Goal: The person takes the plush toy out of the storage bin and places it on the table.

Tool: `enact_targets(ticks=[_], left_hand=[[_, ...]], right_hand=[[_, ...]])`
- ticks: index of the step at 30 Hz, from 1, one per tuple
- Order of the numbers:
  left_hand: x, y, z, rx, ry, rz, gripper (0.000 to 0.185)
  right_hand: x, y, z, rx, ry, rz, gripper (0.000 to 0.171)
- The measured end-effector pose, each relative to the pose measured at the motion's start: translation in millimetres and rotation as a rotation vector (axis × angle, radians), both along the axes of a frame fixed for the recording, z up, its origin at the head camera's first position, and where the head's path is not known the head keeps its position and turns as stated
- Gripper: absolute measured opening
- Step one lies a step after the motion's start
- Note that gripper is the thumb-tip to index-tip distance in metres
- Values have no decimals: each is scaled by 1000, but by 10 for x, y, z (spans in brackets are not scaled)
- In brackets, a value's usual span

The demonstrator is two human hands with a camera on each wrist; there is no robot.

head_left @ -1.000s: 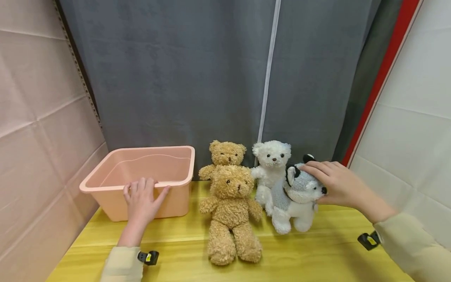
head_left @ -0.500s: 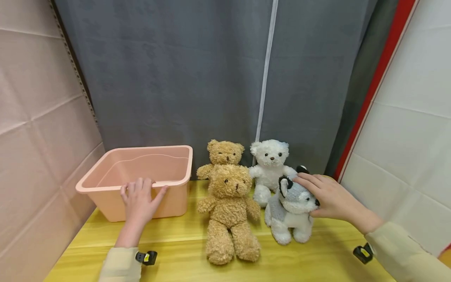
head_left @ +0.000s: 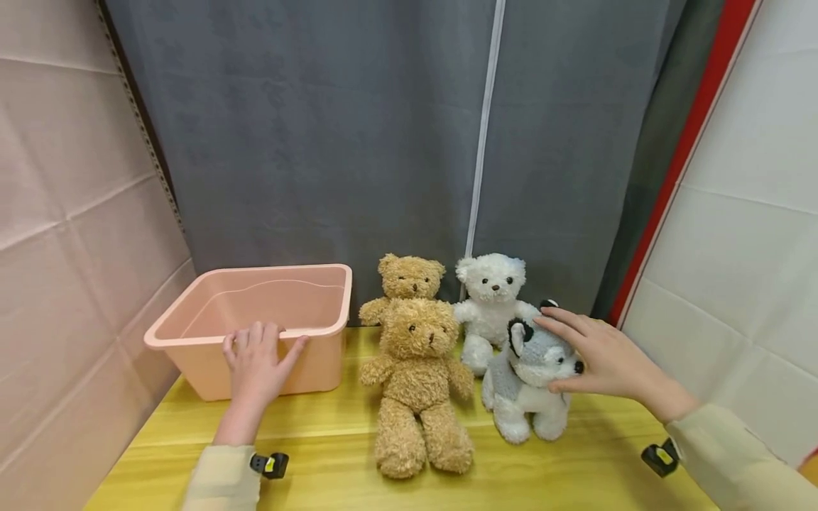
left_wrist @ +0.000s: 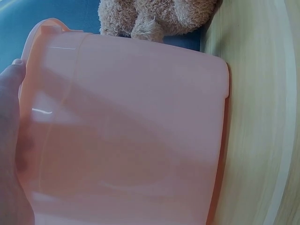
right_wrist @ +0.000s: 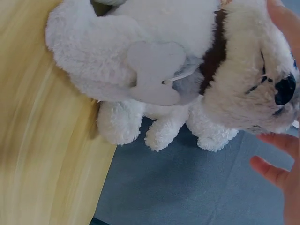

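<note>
Curtain (head_left: pixel 358 128): a grey curtain hangs across the far side, behind everything.
Desk (head_left: pixel 575 468): a yellow wooden desk carries all the things.
Bin (head_left: pixel 319 273): a pink plastic bin stands at the far left of the desk, with no toy visible inside it.
Large brown bear (head_left: pixel 418 387): sits in the middle, near me, just right of the bin.
Small brown bear (head_left: pixel 409 278): sits right behind the large one, touching it, against the curtain.
White bear (head_left: pixel 488 305): sits to the right of the small brown bear, by the curtain.
Husky toy (head_left: pixel 527 383): a grey and white plush dog stands on the desk at the right, in front of the white bear.
My left hand (head_left: pixel 258 365): my grip is spread, fingers flat against the near wall and rim of the bin.
My right hand (head_left: pixel 597 355): my grip is spread loosely over the husky's head, fingers touching its top and side, not closed round it.
Progress: my judgement is that nothing is packed yet; all four toys remain on the desk.
</note>
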State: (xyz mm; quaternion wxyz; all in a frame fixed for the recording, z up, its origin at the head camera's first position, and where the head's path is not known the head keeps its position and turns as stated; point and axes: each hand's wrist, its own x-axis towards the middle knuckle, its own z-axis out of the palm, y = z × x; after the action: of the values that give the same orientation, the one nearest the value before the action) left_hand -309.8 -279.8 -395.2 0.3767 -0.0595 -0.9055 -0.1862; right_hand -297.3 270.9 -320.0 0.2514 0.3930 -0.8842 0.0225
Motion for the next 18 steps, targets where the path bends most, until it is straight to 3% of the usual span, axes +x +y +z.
enact_targets(ticks=[6, 18], left_hand=[[23, -35, 19, -10, 6, 15, 46], [41, 0, 182, -54, -83, -9, 48]], right_hand=[[-45, -65, 38, -50, -82, -87, 84], [5, -299, 165, -121, -81, -159, 72]])
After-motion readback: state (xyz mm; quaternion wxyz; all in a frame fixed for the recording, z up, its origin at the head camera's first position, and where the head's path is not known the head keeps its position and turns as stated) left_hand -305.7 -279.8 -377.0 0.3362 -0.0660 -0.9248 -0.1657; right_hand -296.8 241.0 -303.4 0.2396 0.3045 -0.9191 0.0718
